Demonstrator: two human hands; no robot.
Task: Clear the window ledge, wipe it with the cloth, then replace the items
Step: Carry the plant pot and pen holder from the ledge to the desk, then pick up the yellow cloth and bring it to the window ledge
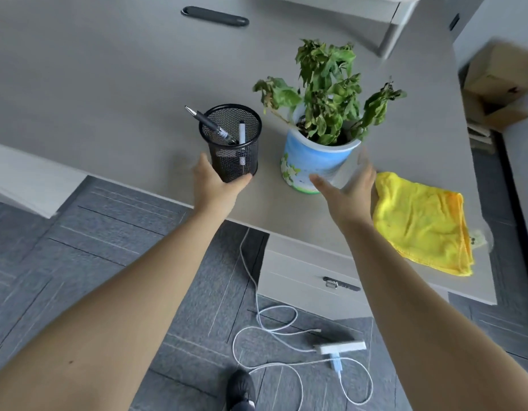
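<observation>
A black mesh pen holder [233, 137] with two pens stands on the grey ledge surface [108, 99] near its front edge. My left hand [215, 185] wraps around the holder's base, thumb on its right side. Beside it, to the right, stands a blue-and-white pot [313, 158] holding a wilted green plant [328, 93]. My right hand [351, 194] is spread at the pot's lower right, thumb against its front and fingers blurred along its side. A crumpled yellow cloth [420, 221] lies on the surface just right of that hand.
A white cable and power strip [340, 348] lie on the grey carpet below. A drawer unit [301, 280] sits under the surface. A cardboard box [500, 81] stands on the floor at the far right. My shoe [242, 390] shows at the bottom.
</observation>
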